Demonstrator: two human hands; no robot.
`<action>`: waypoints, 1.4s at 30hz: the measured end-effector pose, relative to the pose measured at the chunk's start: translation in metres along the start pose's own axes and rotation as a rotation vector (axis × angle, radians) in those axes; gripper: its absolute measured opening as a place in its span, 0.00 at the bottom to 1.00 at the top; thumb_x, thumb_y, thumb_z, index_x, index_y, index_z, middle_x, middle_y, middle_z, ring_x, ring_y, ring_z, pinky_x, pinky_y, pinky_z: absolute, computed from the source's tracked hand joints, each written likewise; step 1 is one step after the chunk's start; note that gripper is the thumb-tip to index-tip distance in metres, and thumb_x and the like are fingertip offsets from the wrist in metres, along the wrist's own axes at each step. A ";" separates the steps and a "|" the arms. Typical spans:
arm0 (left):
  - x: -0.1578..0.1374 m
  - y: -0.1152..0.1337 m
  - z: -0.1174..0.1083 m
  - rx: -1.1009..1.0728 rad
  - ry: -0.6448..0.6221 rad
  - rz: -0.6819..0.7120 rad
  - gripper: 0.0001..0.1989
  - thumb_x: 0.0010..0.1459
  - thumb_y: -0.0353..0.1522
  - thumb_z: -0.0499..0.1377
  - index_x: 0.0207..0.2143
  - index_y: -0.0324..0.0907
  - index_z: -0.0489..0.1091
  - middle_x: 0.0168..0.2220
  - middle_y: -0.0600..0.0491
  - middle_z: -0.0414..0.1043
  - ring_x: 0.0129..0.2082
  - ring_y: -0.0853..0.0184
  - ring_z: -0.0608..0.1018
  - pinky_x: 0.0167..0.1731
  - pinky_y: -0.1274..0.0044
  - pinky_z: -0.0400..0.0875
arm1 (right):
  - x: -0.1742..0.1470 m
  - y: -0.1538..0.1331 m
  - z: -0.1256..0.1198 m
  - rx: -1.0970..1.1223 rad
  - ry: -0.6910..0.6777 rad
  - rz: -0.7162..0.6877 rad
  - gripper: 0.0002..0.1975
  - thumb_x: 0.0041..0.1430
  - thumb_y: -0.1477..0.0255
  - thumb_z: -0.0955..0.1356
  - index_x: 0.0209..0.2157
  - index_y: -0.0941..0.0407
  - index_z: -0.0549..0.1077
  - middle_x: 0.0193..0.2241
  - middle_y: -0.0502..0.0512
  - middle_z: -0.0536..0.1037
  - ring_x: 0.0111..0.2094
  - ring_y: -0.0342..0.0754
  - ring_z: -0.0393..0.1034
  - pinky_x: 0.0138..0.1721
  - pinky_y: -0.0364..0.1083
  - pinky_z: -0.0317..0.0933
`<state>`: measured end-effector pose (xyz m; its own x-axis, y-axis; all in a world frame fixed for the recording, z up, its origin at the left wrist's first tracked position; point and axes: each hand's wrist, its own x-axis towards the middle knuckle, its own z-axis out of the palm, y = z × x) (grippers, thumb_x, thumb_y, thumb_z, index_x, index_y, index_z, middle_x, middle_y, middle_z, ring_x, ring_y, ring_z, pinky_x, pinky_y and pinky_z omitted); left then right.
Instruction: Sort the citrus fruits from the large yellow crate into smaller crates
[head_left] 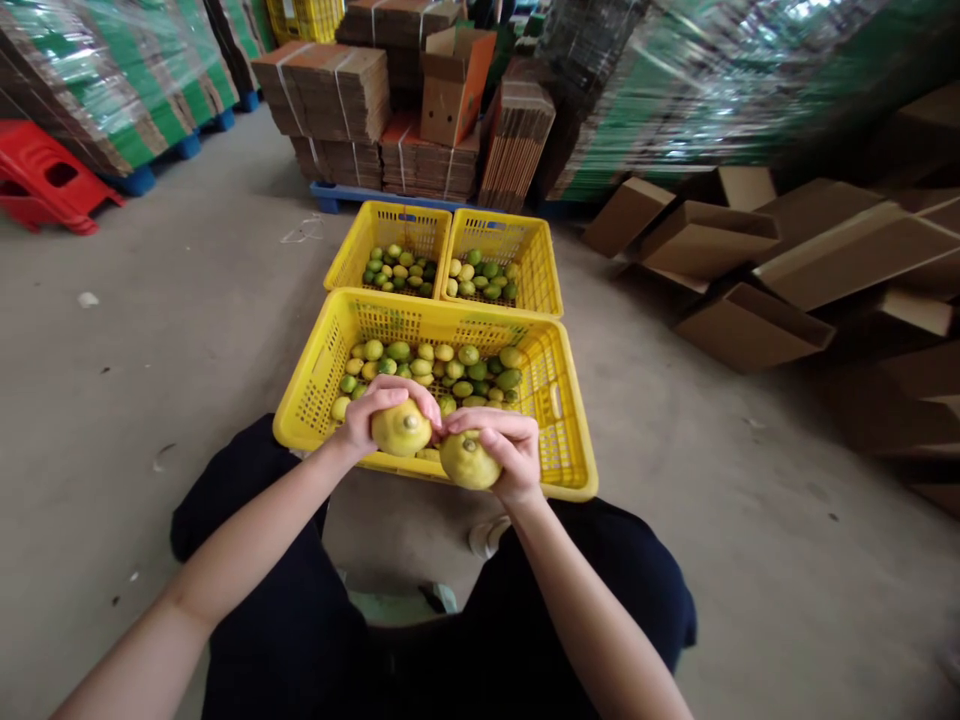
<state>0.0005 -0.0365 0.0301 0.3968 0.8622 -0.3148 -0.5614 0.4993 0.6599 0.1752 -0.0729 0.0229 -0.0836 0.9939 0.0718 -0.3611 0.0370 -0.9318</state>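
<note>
My left hand (pixel 367 410) is closed around a yellow lemon (pixel 403 430), its stem end facing me. Close beside it, my right hand (pixel 514 445) grips a second lemon (pixel 468 462), a little lower and also stem end toward me. Both hands are above the near rim of a large yellow plastic crate (pixel 574 440). Inside that crate lie many yellow and green lemons (pixel 444 353), partly hidden behind my hands. The fingertips of the two hands nearly meet between the held fruits.
Two smaller-looking yellow crates (pixel 341 250) (pixel 544 255) with lemons stand behind the large one. Strapped flat cardboard (pixel 330 90) sits on a blue pallet (pixel 328 195). Open cardboard boxes (pixel 750 325) lie at right. A red stool (pixel 60 175) stands at left, near wrapped stacks (pixel 120 80).
</note>
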 end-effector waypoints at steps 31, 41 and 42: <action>0.022 -0.012 0.002 -0.405 0.481 -0.112 0.17 0.68 0.35 0.48 0.53 0.34 0.67 0.33 0.43 0.77 0.30 0.63 0.81 0.31 0.77 0.81 | 0.030 0.022 0.011 0.632 0.593 0.759 0.10 0.66 0.66 0.62 0.38 0.55 0.72 0.26 0.54 0.81 0.28 0.48 0.78 0.28 0.44 0.76; 0.022 -0.014 -0.001 -0.338 0.398 -0.188 0.19 0.70 0.39 0.46 0.49 0.34 0.68 0.31 0.44 0.75 0.29 0.63 0.79 0.29 0.75 0.79 | 0.030 0.021 0.009 0.654 0.579 0.761 0.15 0.68 0.62 0.61 0.36 0.57 0.72 0.23 0.55 0.79 0.22 0.46 0.74 0.20 0.40 0.72; 0.022 -0.014 -0.002 -0.315 0.391 -0.177 0.19 0.69 0.39 0.47 0.48 0.34 0.69 0.31 0.44 0.75 0.30 0.63 0.79 0.29 0.75 0.79 | 0.029 0.022 0.008 0.643 0.579 0.740 0.14 0.66 0.62 0.62 0.35 0.56 0.72 0.23 0.54 0.79 0.22 0.45 0.73 0.20 0.40 0.71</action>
<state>0.0160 -0.0249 0.0126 0.2385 0.6997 -0.6734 -0.7254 0.5894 0.3555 0.1571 -0.0436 0.0072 -0.0931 0.6547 -0.7501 -0.8251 -0.4724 -0.3099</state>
